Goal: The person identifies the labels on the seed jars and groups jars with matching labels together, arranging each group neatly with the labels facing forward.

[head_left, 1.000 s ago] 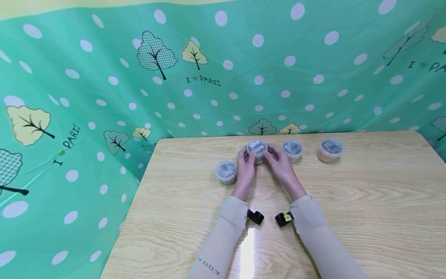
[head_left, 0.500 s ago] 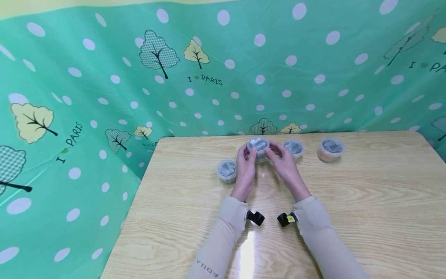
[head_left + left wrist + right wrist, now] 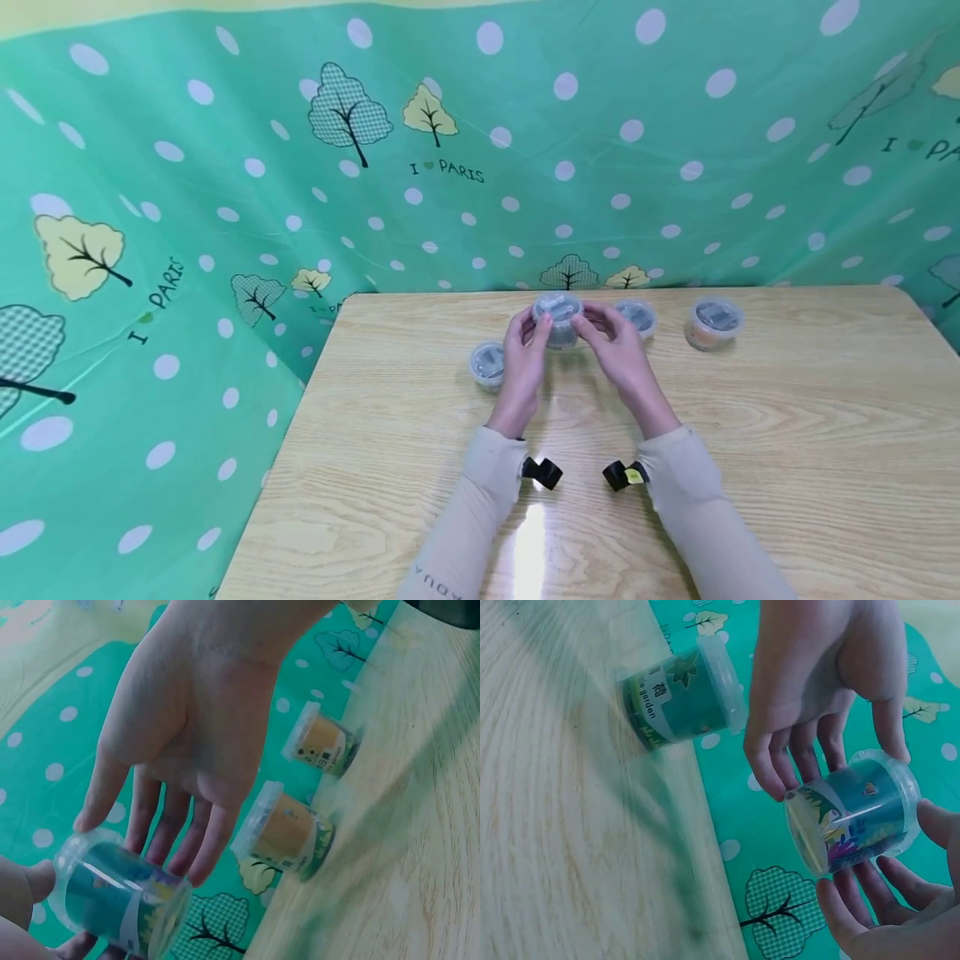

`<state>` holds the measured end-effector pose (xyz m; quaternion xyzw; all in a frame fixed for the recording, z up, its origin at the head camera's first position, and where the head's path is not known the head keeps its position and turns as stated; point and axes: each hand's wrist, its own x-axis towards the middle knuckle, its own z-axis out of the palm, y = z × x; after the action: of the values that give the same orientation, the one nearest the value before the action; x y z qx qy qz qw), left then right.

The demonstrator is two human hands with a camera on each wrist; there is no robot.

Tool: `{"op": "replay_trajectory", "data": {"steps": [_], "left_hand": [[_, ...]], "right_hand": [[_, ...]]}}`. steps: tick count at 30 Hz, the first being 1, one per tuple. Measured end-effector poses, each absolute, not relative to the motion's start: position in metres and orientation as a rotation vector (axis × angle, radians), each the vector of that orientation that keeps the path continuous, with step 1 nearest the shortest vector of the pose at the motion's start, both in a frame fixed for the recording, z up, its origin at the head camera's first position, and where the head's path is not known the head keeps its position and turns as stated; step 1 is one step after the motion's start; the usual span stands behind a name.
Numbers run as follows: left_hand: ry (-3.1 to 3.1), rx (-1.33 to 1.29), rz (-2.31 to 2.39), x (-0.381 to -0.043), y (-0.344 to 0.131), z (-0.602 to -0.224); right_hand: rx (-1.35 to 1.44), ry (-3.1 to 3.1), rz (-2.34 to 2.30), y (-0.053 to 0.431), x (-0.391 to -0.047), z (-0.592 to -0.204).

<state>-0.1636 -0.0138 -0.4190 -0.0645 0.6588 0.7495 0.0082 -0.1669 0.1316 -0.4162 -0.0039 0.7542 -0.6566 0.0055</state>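
Both hands hold one clear plastic lidded cup between them, raised off the table toward its back edge. My left hand grips the left side with the thumb near the lid's rim; my right hand grips the right side the same way. In the right wrist view the held cup shows a blue printed label and a pale bottom. A small grey packet lies on its lid. Another lidded cup stands left of my left hand, partly hidden by it; its green label reads "garden".
Two more lidded cups stand to the right: a near one partly behind my right hand and a farther one, both with orange labels. A green dotted cloth hangs behind and left of the wooden table.
The held cup has risen slightly from the table, with more of its side showing. Both hands still grip it, and the forearms have spread slightly apart.
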Motion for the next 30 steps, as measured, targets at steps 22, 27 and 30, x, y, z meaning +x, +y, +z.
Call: {"op": "replay_trajectory", "data": {"steps": [22,27,30], "left_hand": [[2.054,-0.012,2.319,-0.146,-0.036,-0.408],[2.047,0.002,2.279,-0.143,-0.040,-0.407],[2.036,0.029,2.263,-0.142,-0.043,-0.407]], "right_hand": [[-0.130,2.323,-2.096,0.137,-0.147,-0.407],[-0.150,2.302,-2.099,0.139,-0.144,-0.407],[-0.168,2.306,-2.083,0.140,-0.143,-0.407]]}}
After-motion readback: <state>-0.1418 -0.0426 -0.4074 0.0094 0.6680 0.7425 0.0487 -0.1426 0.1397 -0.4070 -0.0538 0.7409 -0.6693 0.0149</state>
